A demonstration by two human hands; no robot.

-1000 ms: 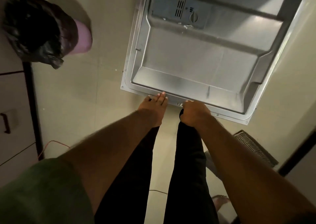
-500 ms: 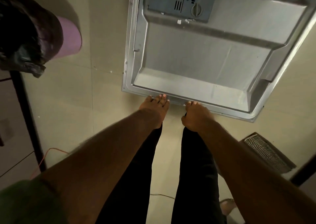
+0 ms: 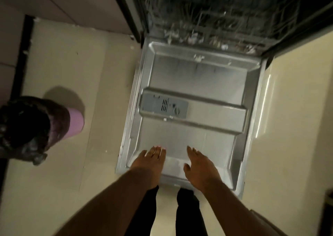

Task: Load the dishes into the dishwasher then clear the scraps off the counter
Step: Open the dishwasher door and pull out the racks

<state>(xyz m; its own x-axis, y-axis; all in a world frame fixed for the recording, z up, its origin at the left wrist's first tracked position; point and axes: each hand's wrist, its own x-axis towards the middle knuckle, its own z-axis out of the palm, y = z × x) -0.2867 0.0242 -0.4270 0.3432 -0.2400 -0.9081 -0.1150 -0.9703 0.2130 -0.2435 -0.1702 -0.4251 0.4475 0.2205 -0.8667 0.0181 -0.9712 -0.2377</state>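
At six o'clock, left hand [image 3: 150,161] and right hand [image 3: 199,165], fingers straight, empty, above lowered grey steel dishwasher door [image 3: 198,84]. At nine, pink bin with black liner [image 3: 36,127]. At twelve, blurred wire rack [image 3: 225,16], possibly holding dishes.

Dim beige floor [image 3: 59,77], perhaps tiled

Dim warm light, motion blur throughout, wide-angle bending at the edges.

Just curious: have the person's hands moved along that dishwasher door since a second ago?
Yes. Both the left hand and right hand went from the dishwasher door's near edge forward, over its inner panel.
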